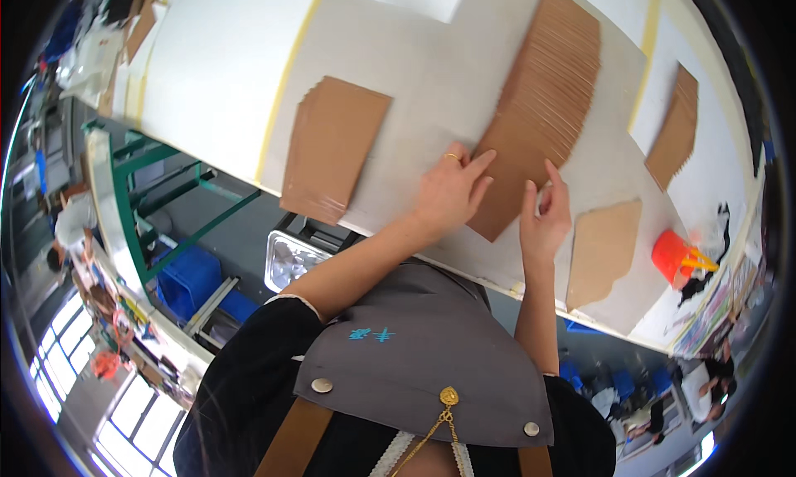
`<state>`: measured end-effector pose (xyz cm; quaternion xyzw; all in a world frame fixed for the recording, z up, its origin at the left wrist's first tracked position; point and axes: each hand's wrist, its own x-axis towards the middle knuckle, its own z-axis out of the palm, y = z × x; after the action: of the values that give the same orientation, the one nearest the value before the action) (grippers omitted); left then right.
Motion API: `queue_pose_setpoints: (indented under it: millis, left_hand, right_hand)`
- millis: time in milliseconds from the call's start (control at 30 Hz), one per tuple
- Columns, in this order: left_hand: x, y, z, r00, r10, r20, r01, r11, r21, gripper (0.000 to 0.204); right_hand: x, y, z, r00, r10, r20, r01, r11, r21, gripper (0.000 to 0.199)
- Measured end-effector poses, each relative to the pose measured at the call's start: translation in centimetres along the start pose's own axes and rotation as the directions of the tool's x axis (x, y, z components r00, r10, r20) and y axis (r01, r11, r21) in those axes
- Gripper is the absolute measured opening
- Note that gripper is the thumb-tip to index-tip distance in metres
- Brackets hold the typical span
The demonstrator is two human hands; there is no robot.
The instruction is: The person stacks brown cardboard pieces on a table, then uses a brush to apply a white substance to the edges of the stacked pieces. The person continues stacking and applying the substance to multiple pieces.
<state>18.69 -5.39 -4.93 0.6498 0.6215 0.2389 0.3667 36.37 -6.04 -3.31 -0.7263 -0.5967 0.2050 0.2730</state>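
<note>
At the table's (215, 79) near edge, the left hand (452, 191) lies flat, fingers spread, on the fanned brown cardboard stack (539, 112). The right hand (543, 220) hovers half open beside the stack's near corner, its grip empty. Farther along sits another cardboard stack (332, 145).

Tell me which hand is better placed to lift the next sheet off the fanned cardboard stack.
Probably the right hand: its fingertips sit at the fanned stack's lower edge, fingers curled as if to pinch. The left hand lies flat on the stack's lower corner, seemingly holding it down.
</note>
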Motion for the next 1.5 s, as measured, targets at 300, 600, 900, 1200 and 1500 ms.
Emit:
queue_pose_setpoints:
  millis: [300,600,900,1200,1500]
  left_hand:
    - [-3.2,-9.6,-12.5,0.852,-0.049,-0.522,0.267,0.897,0.352,0.039]
    - [-4.1,-11.2,-14.4,0.871,-0.216,-0.442,0.345,0.908,0.237,0.053]
    - [-2.4,-5.5,-8.7,0.983,-0.164,0.084,0.182,0.792,-0.583,0.074]
    - [-1.4,-2.4,-1.2,0.992,0.123,0.0,-0.119,0.958,-0.261,0.044]
    - [0.0,-2.1,0.4,0.995,0.103,0.017,-0.098,0.976,-0.193,0.03]
  right_hand:
    - [-0.7,-11.6,12.7,0.665,0.009,0.746,-0.591,0.617,0.519,0.029]
    - [1.6,-11.3,12.4,0.792,-0.066,0.607,-0.261,0.862,0.435,0.02]
    - [-1.2,-5.4,0.9,0.839,0.114,0.532,-0.501,0.541,0.676,0.029]
    - [-2.5,-0.5,-1.1,0.985,0.1,0.143,-0.132,0.962,0.238,0.056]
    - [-1.7,1.2,-0.3,0.992,0.085,0.096,-0.097,0.987,0.127,0.047]
